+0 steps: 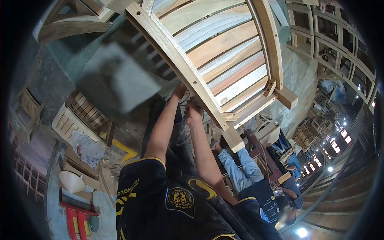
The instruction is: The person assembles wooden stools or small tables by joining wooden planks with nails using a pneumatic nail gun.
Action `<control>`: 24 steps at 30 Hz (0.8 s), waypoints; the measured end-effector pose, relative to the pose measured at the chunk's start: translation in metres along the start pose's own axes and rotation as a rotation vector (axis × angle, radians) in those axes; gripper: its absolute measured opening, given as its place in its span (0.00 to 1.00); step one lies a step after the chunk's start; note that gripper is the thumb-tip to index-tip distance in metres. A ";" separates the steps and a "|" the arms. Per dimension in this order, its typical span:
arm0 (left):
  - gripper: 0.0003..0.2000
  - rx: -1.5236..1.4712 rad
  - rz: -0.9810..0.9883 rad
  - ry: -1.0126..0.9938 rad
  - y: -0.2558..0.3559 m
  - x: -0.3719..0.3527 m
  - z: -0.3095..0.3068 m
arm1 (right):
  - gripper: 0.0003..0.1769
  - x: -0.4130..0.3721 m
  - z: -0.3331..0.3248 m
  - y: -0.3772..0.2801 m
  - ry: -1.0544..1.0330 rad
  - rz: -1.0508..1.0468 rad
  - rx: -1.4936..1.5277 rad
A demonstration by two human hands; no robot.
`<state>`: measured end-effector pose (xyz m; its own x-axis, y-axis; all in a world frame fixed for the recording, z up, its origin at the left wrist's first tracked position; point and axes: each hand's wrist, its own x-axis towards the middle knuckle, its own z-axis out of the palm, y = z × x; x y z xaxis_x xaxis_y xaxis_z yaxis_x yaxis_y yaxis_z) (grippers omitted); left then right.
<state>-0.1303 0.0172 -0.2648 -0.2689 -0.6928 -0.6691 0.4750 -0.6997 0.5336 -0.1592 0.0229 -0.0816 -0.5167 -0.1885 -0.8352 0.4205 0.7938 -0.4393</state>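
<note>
A large pale wooden chair frame [224,48] with a slatted seat lies tilted in front of me. Its long side rail [176,56] runs diagonally from the upper left to the middle. My left hand [179,90] reaches up to the underside of that rail, fingers curled against its edge. My right hand [194,109] is just below and to the right, closed into a fist pressed at the same rail. Something small and dark shows beside the fist; I cannot make out whether the hand holds it. Both bare forearms rise from my black shirt with yellow trim [172,200].
Another person in blue jeans [242,166] and a dark shirt crouches at the right, near the frame's lower end. A slatted wooden chair [78,116] lies on the floor at the left. More chair frames [332,36] are stacked at the upper right. A blurred grey block [116,82] is close to the camera.
</note>
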 end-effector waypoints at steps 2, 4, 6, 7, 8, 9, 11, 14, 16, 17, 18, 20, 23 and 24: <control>0.19 0.399 0.149 -0.030 -0.052 0.027 -0.037 | 0.08 0.012 0.005 0.001 0.013 0.135 0.060; 0.14 0.945 0.369 0.066 -0.108 0.054 -0.079 | 0.08 0.034 0.007 0.010 -0.037 0.169 0.090; 0.12 1.020 0.323 0.114 -0.063 0.040 -0.086 | 0.07 0.050 0.000 0.018 -0.149 0.169 0.041; 0.12 0.803 0.256 0.212 -0.030 0.025 -0.080 | 0.07 0.057 0.005 0.020 -0.144 0.164 0.048; 0.11 0.463 0.035 0.235 0.001 0.009 -0.075 | 0.07 0.060 0.006 0.023 -0.129 0.165 0.055; 0.11 0.114 -0.185 0.247 0.024 -0.010 -0.072 | 0.08 0.059 0.003 0.027 -0.105 0.168 0.062; 0.11 0.224 -0.229 0.291 0.049 -0.029 -0.074 | 0.07 0.065 -0.001 0.030 -0.109 0.181 0.037; 0.10 0.470 -0.299 0.356 0.064 -0.039 -0.074 | 0.10 0.063 -0.006 0.027 -0.065 0.207 0.013; 0.11 0.530 -0.295 0.373 0.080 -0.039 -0.071 | 0.12 0.047 -0.009 0.029 -0.081 0.057 -0.003; 0.11 0.502 -0.184 0.379 0.067 -0.030 -0.074 | 0.13 0.043 -0.004 0.025 -0.087 -0.014 -0.006; 0.11 0.315 -0.162 0.297 0.054 -0.019 -0.080 | 0.13 0.041 -0.004 0.023 -0.121 -0.006 -0.014; 0.12 -0.008 -0.101 0.141 0.070 -0.021 -0.067 | 0.14 0.005 -0.001 0.004 -0.161 0.027 -0.031; 0.14 -0.214 -0.280 0.173 0.116 -0.007 -0.048 | 0.15 -0.022 0.030 -0.033 -0.280 0.018 -0.146; 0.14 -0.223 -0.331 0.185 0.134 -0.003 -0.043 | 0.15 -0.031 0.042 -0.044 -0.298 -0.030 -0.193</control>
<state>-0.0304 -0.0671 -0.2137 -0.2924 -0.3804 -0.8774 0.5629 -0.8101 0.1637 -0.1303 -0.0303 -0.0509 -0.2746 -0.3506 -0.8954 0.2450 0.8749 -0.4177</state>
